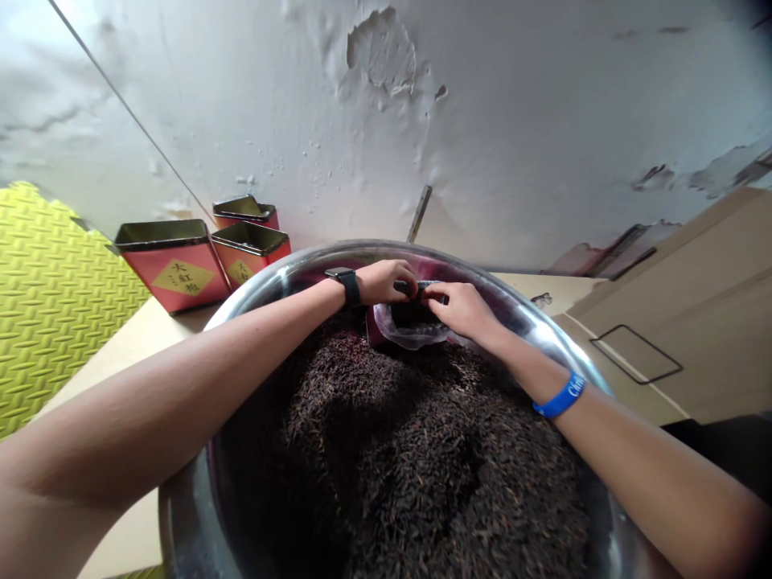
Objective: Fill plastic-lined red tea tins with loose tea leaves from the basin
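Observation:
A large metal basin (283, 277) holds a heap of dark, twisted loose tea leaves (422, 450). Toward its far side a red tin (375, 328) stands among the leaves, lined with a clear plastic bag (416, 336) whose mouth is folded over the rim. Dark leaves show inside the bag. My left hand (386, 281), with a black watch at the wrist, pinches the bag's far edge. From the right, my right hand (463, 310) pinches the same edge close by, fingertips bent together. A blue wristband circles my right wrist.
Several red tins with yellow labels, such as the front tin (174, 269), stand uncovered left of the basin. Yellow foam matting (42, 297) lies farther left. A cardboard box (693, 305) is at right, with glasses (541, 299) on the table beside it. A peeling wall (289, 121) rises behind.

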A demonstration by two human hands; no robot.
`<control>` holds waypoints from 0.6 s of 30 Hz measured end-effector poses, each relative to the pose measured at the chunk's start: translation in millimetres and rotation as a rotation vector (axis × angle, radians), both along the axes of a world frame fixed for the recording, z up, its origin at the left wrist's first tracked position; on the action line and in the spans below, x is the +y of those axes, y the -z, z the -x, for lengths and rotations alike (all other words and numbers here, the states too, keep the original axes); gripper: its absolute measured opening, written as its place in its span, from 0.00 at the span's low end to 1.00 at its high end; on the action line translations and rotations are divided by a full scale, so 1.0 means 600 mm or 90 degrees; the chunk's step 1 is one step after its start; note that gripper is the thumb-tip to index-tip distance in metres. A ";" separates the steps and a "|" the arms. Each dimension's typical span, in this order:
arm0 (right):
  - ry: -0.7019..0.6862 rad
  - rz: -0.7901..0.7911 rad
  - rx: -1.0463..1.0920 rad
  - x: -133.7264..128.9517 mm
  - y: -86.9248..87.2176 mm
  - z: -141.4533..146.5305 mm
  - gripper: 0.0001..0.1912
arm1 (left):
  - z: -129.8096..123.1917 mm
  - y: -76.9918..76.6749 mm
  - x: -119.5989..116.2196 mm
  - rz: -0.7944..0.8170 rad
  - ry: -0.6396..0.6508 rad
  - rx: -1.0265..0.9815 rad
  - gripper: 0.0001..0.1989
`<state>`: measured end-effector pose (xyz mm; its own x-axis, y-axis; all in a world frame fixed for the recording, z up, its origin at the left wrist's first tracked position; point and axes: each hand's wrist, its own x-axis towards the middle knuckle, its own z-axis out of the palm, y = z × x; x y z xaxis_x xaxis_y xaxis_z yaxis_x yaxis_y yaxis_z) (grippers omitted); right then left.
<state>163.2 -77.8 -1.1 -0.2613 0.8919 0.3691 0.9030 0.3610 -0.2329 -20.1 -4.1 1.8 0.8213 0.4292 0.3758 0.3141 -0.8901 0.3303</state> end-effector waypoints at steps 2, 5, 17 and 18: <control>-0.003 0.003 -0.005 0.001 0.001 0.000 0.15 | 0.000 0.000 0.001 -0.002 0.005 0.001 0.07; -0.005 0.006 -0.016 0.001 0.001 -0.001 0.16 | 0.001 0.001 0.002 -0.012 0.011 0.005 0.08; -0.005 -0.013 -0.067 0.001 0.001 -0.002 0.14 | -0.002 -0.003 -0.014 -0.034 0.012 0.041 0.07; -0.004 -0.014 -0.065 0.001 0.000 -0.003 0.14 | -0.003 -0.003 -0.015 -0.036 0.016 0.043 0.07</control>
<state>164.7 -77.1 -1.3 -0.3044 0.8821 0.3596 0.9193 0.3709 -0.1316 -18.3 -13.2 3.6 0.8556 0.3880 0.3427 0.3112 -0.9145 0.2585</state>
